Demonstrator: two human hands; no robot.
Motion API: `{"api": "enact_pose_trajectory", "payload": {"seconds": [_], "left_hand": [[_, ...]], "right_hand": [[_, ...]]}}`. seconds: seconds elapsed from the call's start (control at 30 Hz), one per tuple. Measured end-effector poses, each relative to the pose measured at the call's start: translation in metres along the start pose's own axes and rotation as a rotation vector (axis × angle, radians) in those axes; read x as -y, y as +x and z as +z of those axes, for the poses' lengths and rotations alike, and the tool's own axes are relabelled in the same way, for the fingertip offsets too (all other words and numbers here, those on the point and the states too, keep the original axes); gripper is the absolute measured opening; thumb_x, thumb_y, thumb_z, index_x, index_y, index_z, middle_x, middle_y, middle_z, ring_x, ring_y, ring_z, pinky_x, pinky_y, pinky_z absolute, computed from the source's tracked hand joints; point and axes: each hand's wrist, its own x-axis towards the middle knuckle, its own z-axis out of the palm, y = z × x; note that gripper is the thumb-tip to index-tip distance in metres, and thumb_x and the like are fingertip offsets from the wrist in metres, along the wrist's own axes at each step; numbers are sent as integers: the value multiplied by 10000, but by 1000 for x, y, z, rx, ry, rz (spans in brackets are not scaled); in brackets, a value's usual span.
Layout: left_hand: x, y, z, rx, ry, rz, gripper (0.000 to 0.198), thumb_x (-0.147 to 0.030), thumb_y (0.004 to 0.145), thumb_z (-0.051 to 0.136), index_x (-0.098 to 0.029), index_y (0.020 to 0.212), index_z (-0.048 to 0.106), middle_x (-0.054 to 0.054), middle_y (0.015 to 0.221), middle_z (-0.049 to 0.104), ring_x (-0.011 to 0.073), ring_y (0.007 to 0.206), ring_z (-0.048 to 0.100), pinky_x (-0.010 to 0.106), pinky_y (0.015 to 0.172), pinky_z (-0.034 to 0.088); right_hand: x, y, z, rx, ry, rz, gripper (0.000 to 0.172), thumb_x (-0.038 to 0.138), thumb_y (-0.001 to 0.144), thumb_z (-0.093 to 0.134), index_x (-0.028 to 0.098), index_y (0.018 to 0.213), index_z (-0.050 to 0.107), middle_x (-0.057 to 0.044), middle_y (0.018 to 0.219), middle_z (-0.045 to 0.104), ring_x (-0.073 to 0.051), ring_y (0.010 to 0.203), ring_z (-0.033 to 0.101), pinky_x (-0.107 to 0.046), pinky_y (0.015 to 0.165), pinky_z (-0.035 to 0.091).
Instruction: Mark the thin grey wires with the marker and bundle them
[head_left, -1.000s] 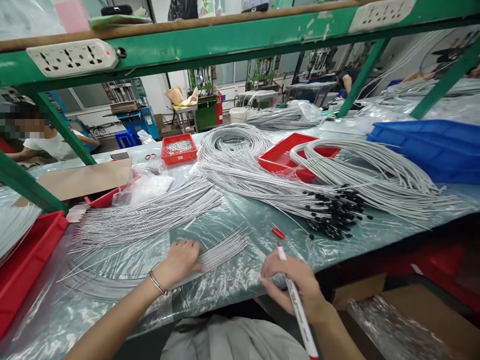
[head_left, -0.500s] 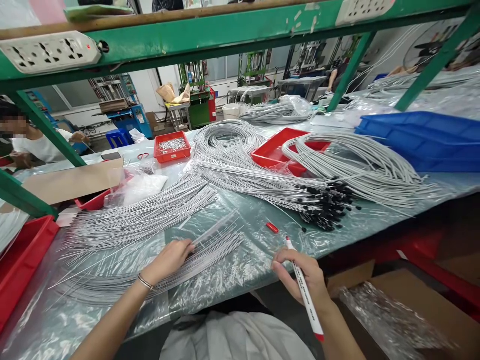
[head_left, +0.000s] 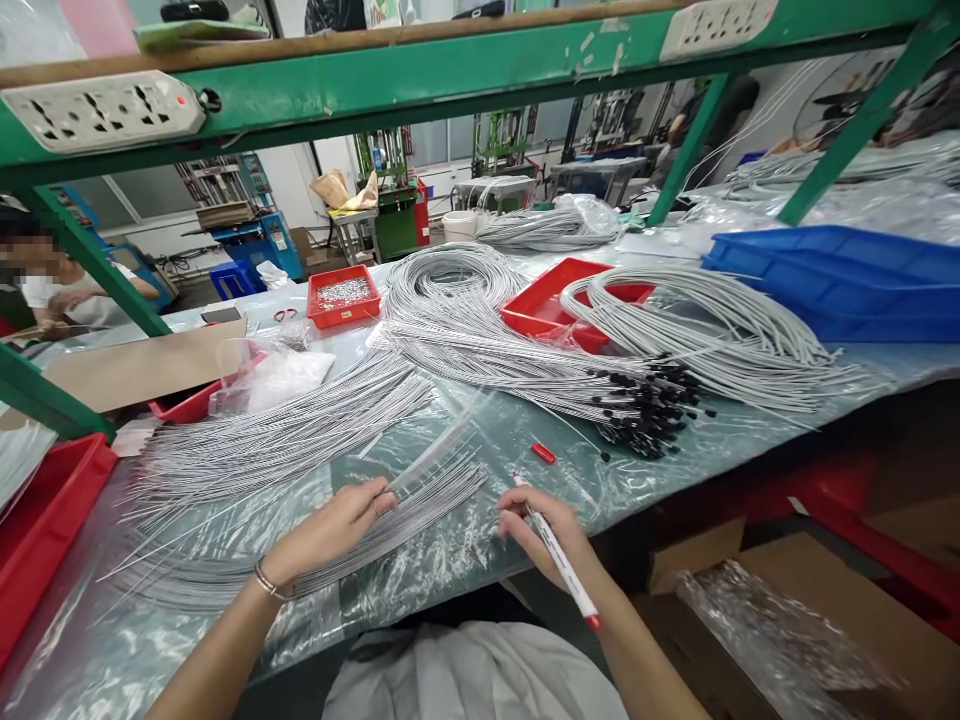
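My left hand [head_left: 330, 530] lies on a flat row of thin grey wires [head_left: 420, 495] near the table's front edge, fingertips pressing them down. My right hand [head_left: 544, 530] is closed around a white marker with red ends [head_left: 559, 560], tip pointing toward the wire ends. A small red marker cap [head_left: 543, 453] lies on the plastic-covered table just beyond. Behind the row spreads a larger fan of grey wires [head_left: 285, 430].
Coiled grey cables with black ends [head_left: 652, 400] lie at centre right over a red tray [head_left: 559, 300]. A blue bin [head_left: 847, 275] stands at the right, red trays [head_left: 41, 520] at the left, a small red tray of parts [head_left: 343, 295] behind. Another person [head_left: 52, 295] sits far left.
My right hand with the marker moved left, closer to the wire ends. My left hand shifted slightly along the row of wires.
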Motion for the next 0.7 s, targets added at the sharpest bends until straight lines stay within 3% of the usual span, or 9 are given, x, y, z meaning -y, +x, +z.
{"api": "enact_pose_trajectory", "payload": {"seconds": [0.07,0.13,0.23,0.3,0.37,0.47,0.53,0.63,0.7], "left_hand": [[-9,-7,-1,123,9,56,466,-495,950,197,-162,958,523,27,804,490,122,743,454,225,687,332],[-17,-10,0,243,26,121,467,-467,956,205,-164,953,560,23,752,478,110,711,450,212,674,330],[-27,-7,9,358,-27,191,440,-434,957,240,-143,954,570,17,693,459,88,632,432,194,627,336],[-33,-1,18,372,-159,204,422,-431,957,243,-130,984,537,6,667,437,74,566,390,189,568,326],[-38,6,27,303,-293,221,402,-424,960,241,-122,989,507,4,682,434,67,562,375,182,555,325],[-42,13,31,198,-305,250,394,-419,958,265,-128,946,530,6,693,441,69,619,406,175,601,337],[-42,15,30,208,-251,225,418,-439,955,262,-145,944,560,3,678,446,71,620,415,178,612,338],[-42,16,27,257,-206,180,463,-474,951,237,-159,957,576,3,676,460,76,599,417,187,603,341],[-43,17,28,256,-191,185,470,-474,950,233,-160,956,582,6,682,471,81,607,430,193,613,347]], "right_hand": [[0,4,6,104,251,52,280,374,873,532,129,1011,528,-50,691,584,-149,604,558,-241,549,441],[4,9,15,153,425,60,408,501,840,538,124,996,527,-48,666,563,-145,547,537,-237,486,415],[13,16,35,60,402,116,351,461,911,443,142,796,534,-9,523,485,-116,451,472,-224,441,379],[17,19,47,42,399,117,354,413,943,399,150,732,508,1,488,461,-111,435,462,-223,441,373],[19,21,53,76,435,111,345,394,956,377,149,741,490,10,476,443,-114,430,467,-216,424,351],[15,25,38,14,323,68,304,383,936,429,134,779,505,-10,535,510,-129,477,498,-232,460,377],[13,29,16,-182,179,-76,285,410,891,506,128,906,540,-42,655,590,-159,600,554,-298,629,441],[19,34,-14,-456,212,-149,265,368,921,470,159,1081,504,-103,957,615,-216,912,586,-362,807,439],[30,36,-19,-407,91,-200,229,304,916,489,171,1102,499,-107,1077,583,-222,1012,555,-415,957,351]]}}
